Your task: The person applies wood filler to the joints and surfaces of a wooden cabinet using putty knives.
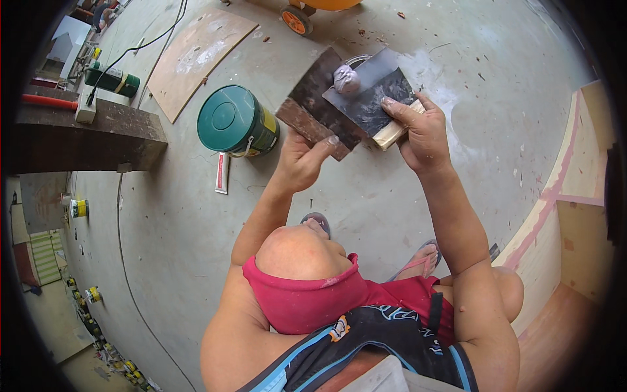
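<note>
- Both spreaders are held up in the upper middle of the frame, above the floor [366, 196].
- The left hand [304, 160] grasps the dark spreader [315, 81] by its brown lower edge [307, 124], thumb laid on the near corner.
- The right hand [424, 134] grasps the grey spreader [375, 91] by its pale grip [395, 132], thumb pressed on the smeared face and the fingers wrapped beneath.
- A pinkish-grey lump [346, 79] sits where the two blades meet; which blade carries most of its weight cannot be told.
- The blades look thin, light and fairly stiff, perhaps springy at the free edge; the thicker strip along the near side of each is the surest hold.
- The lump looks soft and sticky, likely to smear or slide if a blade tips, so it is better carried on a flat face than pinched.
- Smears may make the faces slippery under a thumb.
- Left of the hands stands a green-lidded bucket [226, 117], with a white-and-red tube [222, 174] lying just below it in the frame.
</note>
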